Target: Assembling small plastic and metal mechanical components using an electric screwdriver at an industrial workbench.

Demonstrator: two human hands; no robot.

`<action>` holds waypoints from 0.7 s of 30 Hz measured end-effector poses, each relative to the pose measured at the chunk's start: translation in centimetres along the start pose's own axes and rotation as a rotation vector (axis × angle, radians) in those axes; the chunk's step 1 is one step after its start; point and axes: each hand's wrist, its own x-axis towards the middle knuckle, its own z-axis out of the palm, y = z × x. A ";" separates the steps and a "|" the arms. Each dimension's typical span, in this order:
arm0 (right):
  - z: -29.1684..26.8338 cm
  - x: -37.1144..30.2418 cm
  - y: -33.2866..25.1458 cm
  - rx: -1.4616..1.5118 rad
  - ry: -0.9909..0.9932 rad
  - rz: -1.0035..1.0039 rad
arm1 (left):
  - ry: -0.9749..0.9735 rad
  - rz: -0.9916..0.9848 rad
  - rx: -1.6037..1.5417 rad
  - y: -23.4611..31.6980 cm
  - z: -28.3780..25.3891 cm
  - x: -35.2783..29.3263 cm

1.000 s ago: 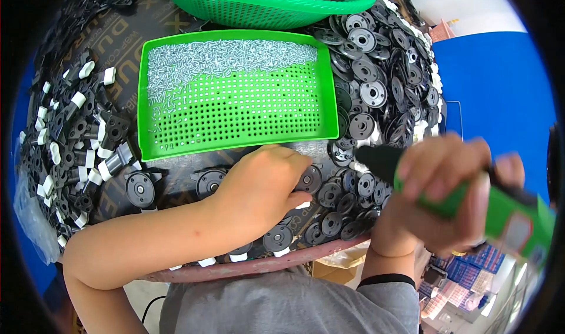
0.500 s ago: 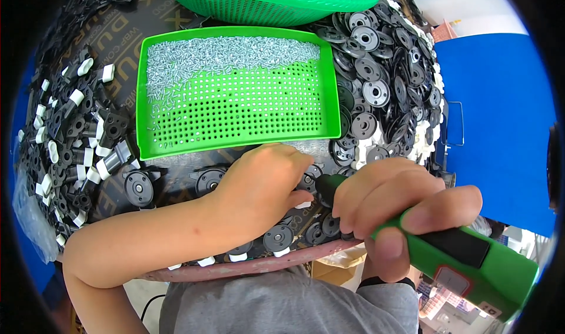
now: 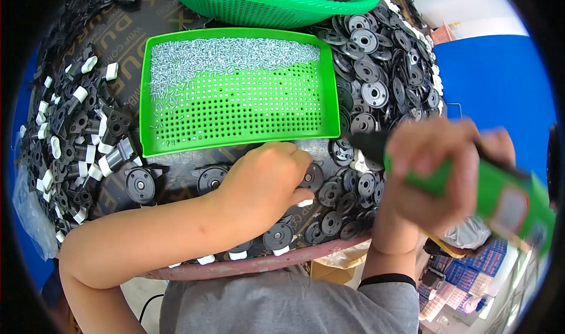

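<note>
My right hand (image 3: 432, 175), blurred by motion, grips a green and black power screwdriver (image 3: 497, 195). Its dark nose points left, over the heap of black discs at the right. On the table, my left hand (image 3: 259, 178) is closed, fingers curled down on a black plastic wheel-shaped part (image 3: 312, 177) with a white end piece (image 3: 305, 203). The hand's back hides much of that part. Similar parts lie in rows around the left forearm, one a black disc part (image 3: 140, 184) at the left and another disc part (image 3: 278, 236) near the table edge.
Beyond my left hand lies a green perforated tray (image 3: 244, 148) with small silver screws (image 3: 235, 54). A green basket (image 3: 265, 13) of dark parts stands behind it. Black discs (image 3: 375, 94) heap up at the right; black-and-white parts (image 3: 88, 154) pile at the left.
The screwdriver in my right hand has moved up and to the right, away from the part under my left hand. My left hand has hardly moved.
</note>
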 end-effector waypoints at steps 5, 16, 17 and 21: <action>-0.1 0.9 6.1 -0.057 0.035 -0.027 | -0.011 -0.036 0.002 -0.5 0.1 -0.1; -0.3 1.0 6.6 -0.038 0.080 -0.003 | 0.004 -0.026 0.022 -0.3 0.1 0.0; -0.3 0.9 6.5 -0.028 0.092 0.012 | -0.001 -0.033 0.021 -0.3 0.1 0.0; -0.7 0.7 3.5 -0.046 0.058 -0.008 | -0.011 -0.030 0.031 -0.5 0.0 -0.2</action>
